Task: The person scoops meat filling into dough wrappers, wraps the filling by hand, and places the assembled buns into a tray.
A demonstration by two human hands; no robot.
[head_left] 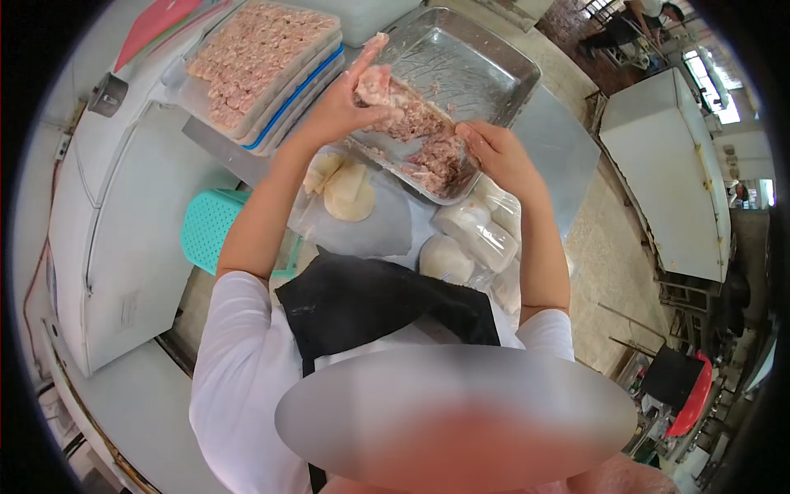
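Observation:
My left hand (350, 103) is raised over the near left corner of a metal tray (506, 62), its thumb and fingers curved around a pale dumpling (375, 84) with pinkish filling. Minced meat (440, 160) is heaped along the tray's near side. My right hand (498, 156) is closed at the tray's right edge beside the meat; whatever its fingers hold is hidden. Below the tray, round dough wrappers (350, 193) lie on plastic, near my left forearm. Several wrapped stacks of pale wrappers (477, 230) lie below my right hand.
At the upper left, stacked plastic trays (325, 82) carry rows of meat-filled dumplings (255, 53). A turquoise basket (210, 222) is beside my left arm. White freezers (144, 222) stand left; another white cabinet (662, 165) stands right. Another person (638, 25) bends at the far upper right.

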